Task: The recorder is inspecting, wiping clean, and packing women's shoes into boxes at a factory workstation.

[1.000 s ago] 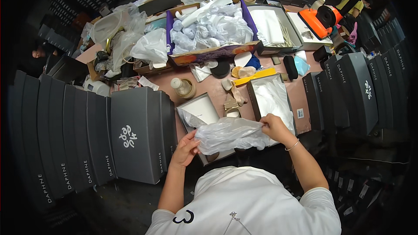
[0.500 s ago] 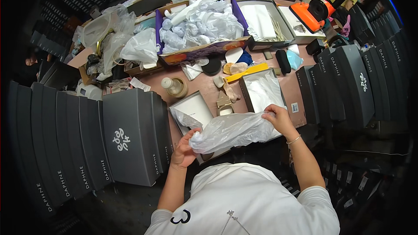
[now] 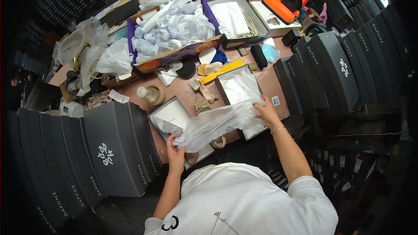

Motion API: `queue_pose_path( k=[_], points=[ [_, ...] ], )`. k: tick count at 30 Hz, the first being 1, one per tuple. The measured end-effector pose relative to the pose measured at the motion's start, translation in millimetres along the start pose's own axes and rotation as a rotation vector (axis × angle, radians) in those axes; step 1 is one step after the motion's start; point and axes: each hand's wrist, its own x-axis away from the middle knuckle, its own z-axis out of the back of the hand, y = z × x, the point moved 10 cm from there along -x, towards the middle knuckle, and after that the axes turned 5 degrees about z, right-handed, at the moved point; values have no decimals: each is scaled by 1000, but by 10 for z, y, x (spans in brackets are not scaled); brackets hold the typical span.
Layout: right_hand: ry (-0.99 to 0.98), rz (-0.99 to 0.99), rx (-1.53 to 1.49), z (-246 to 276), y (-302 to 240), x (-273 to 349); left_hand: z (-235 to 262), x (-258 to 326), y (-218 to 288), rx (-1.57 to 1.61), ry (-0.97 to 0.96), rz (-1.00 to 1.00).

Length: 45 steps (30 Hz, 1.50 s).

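Observation:
Between my hands stretches a translucent white plastic bag [image 3: 220,124]. My left hand [image 3: 175,153] is closed on its bunched left end, while my right hand [image 3: 267,113] pinches the other end, higher up. Beneath the bag, two open shoe boxes sit on the table's near edge. The left shoe box [image 3: 174,108] shows a white inside and some crumpled plastic. White tissue lines the right shoe box [image 3: 238,88]. Beige shoe parts [image 3: 218,142] peek out under the bag, mostly hidden. A shoe with a gold buckle [image 3: 201,104] lies between the boxes.
Dark shoe boxes [image 3: 113,148] stand in rows on the left, and more boxes [image 3: 326,69] on the right. At the back sits a purple carton [image 3: 174,54] full of crumpled wrapping. A bottle in a round holder [image 3: 150,94] and an orange tool [image 3: 285,6] are on the table.
The view has shifted, so the table appears further left. The bag is drawn out narrower and lifted at its right end, showing more of the shoe parts below it. Both hands still grip it.

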Motion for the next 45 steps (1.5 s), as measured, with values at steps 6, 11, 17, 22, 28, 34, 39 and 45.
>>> queue_pose_path(
  k=[6, 11, 17, 22, 28, 34, 39, 45],
  points=[
    [-142, -89, -239, -315, 350, 175, -44, 55, -305, 336, -149, 474],
    [-185, -12, -38, -103, -4, 101, 436, -196, -364, 711, 52, 358],
    [-282, 11, 351, -24, 9, 48, 480, -52, 489, -642, 254, -366],
    [-276, 153, 354, -140, -196, 139, 618, -195, -2, -43, 107, 63],
    [-384, 392, 488, -193, -241, 101, 400, -101, 61, -266, -175, 175],
    [-342, 180, 256, -55, -208, 57, 589, -225, 136, 125, -44, 152],
    [-572, 198, 113, -2, -178, 66, 469, -227, 127, 310, -251, 173],
    [-778, 341, 980, -66, -544, 289, 400, -259, 224, -88, -215, 205]
  ],
)
